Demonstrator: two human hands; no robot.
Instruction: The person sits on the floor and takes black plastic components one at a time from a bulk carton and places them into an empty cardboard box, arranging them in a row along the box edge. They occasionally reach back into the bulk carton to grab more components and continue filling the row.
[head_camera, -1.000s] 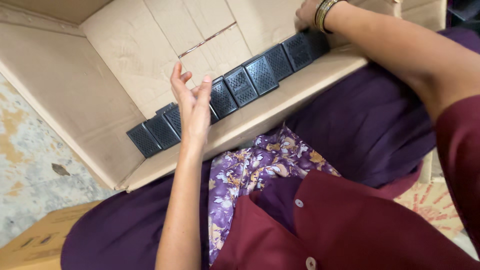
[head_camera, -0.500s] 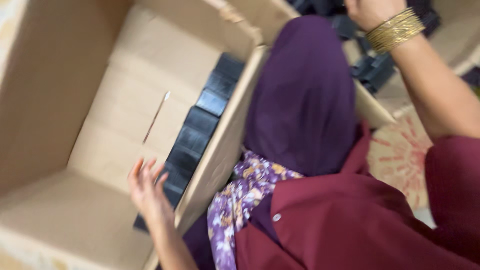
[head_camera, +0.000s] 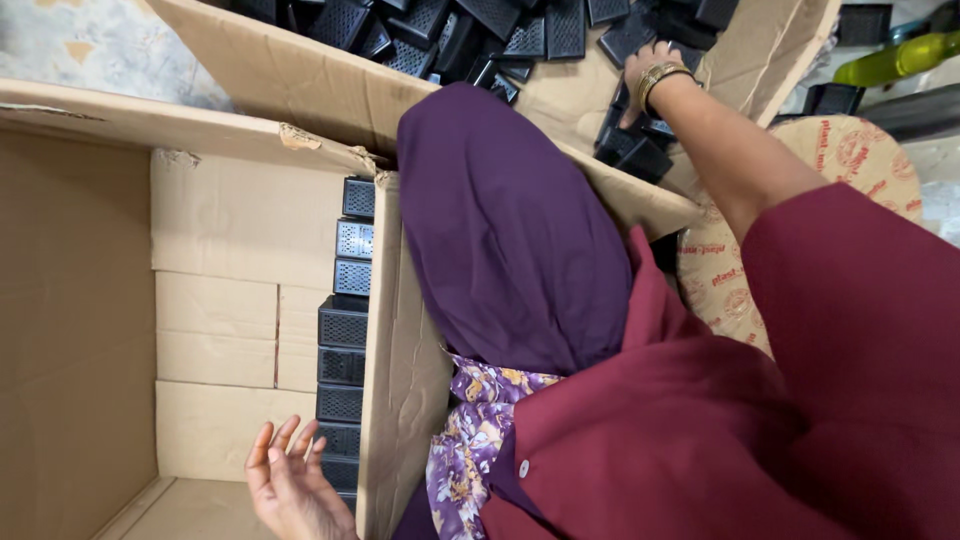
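My left hand hovers open, palm up and fingers spread, inside a large cardboard box. It is right beside the near end of a row of black grilled plastic pieces lined up along the box's wall. My right hand, wearing gold bangles, reaches into a second cardboard box. Its fingers rest on a loose pile of the same black pieces. The fingertips are buried among the pieces, so any grip is hidden.
My purple-clad knee lies between the two boxes, over the big box's flap. A round tan printed disc lies at the right, a green bottle beyond it. Patterned floor shows at the top left.
The view has swung round. My right hand has gone from the row's far end to the loose pile in the other box. My left hand stays open near the row.
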